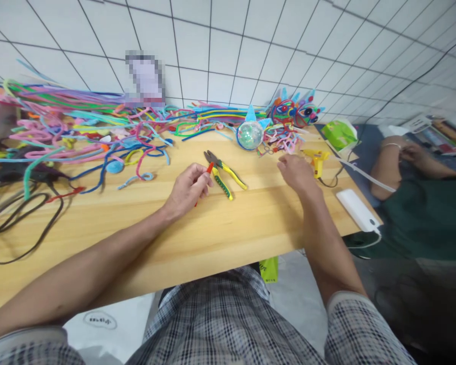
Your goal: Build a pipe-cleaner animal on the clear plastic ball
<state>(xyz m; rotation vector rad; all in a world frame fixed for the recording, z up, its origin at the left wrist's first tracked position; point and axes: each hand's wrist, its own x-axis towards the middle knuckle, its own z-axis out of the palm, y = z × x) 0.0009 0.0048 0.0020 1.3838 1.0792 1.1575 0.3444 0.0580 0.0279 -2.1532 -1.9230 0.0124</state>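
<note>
Red strip: clamped in the left hand, over the tabletop, long axis slanting away rightward; pliers just beside. Right hand: well apart, right of the strip, nearest the yellow glue gun; whether its grip is clamped, cannot tell.

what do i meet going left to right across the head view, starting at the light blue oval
Light blue oval, left hand holding a red piece, pliers, clear ball, right hand, yellow glue gun, white device.
</note>
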